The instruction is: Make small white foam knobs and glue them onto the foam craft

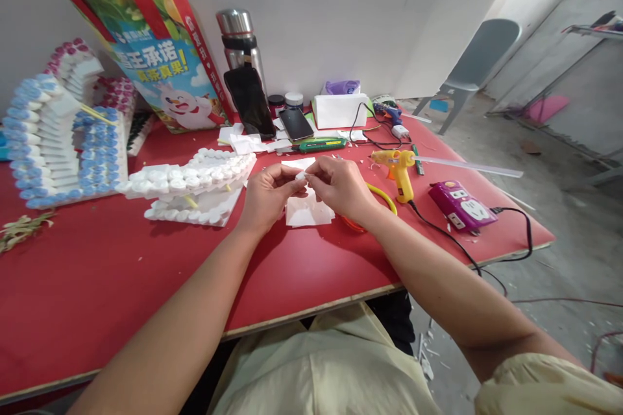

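Over the red table (292, 272), a small white piece (300, 176) is pinched between the fingertips of both my hands. My left hand (267, 198) closes thumb and forefinger on its left side. From the right, my right hand (338, 185) grips it with thumb and curled fingers. What the piece is made of cannot be told. Beneath the hands lie white sheets (309, 213), partly covered by them. Left of my left hand sits a white layered structure (189, 178) edged with rows of rounded white lumps and propped by yellowish sticks.
A yellow glue gun (400, 172) with a clear stick and a purple power strip (461, 206) lie at right. Behind are a green cutter knife (321, 144), phones (249, 102), a steel flask (238, 32) and a carrier bag (165, 58). A blue-and-white structure (100, 155) stands far left.
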Tool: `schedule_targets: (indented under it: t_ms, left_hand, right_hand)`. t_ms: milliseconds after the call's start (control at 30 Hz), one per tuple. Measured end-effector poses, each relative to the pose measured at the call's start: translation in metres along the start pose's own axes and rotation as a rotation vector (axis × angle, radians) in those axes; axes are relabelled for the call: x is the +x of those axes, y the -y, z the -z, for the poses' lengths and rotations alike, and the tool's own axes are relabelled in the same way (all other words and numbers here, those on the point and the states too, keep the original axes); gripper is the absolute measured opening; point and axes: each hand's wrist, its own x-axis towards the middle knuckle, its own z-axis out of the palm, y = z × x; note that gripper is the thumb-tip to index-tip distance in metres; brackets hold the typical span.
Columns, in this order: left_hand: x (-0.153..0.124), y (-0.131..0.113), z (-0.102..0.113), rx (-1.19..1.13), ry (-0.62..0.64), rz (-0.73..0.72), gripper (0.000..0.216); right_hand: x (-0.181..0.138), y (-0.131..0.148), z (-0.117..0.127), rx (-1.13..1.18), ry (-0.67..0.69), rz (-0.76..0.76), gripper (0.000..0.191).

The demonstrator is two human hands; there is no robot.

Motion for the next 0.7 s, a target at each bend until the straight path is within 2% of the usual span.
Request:
schedule_targets:
  t_ms: [367, 500, 600, 700]
  left_hand:
    - [-0.0023, 0.0001, 0.0054, 0.083, 0.058, -0.039, 0.036]
    - [-0.0021, -0.0009, 0.0053, 0.145, 0.046, -0.036, 0.037]
    - [-0.0009, 0.001, 0.0043, 0.126, 0.03, -0.013, 0.036]
    - [-0.0001, 0.0019, 0.0038, 0.099, 0.028, 0.003, 0.034]
  right_hand:
    - [0.0018, -0.0063, 0.0011, -0.061, 0.051, 0.164, 0.011]
    - [0.0024, -0.0032, 0.0014, -0.07, 0.057, 0.103, 0.01]
    - [0.0029, -0.0003, 0.0019, -0.076, 0.027, 0.01, 0.012]
    - [0.0028, 0.0017, 0.0028, -0.071, 0.012, -0.013, 0.013]
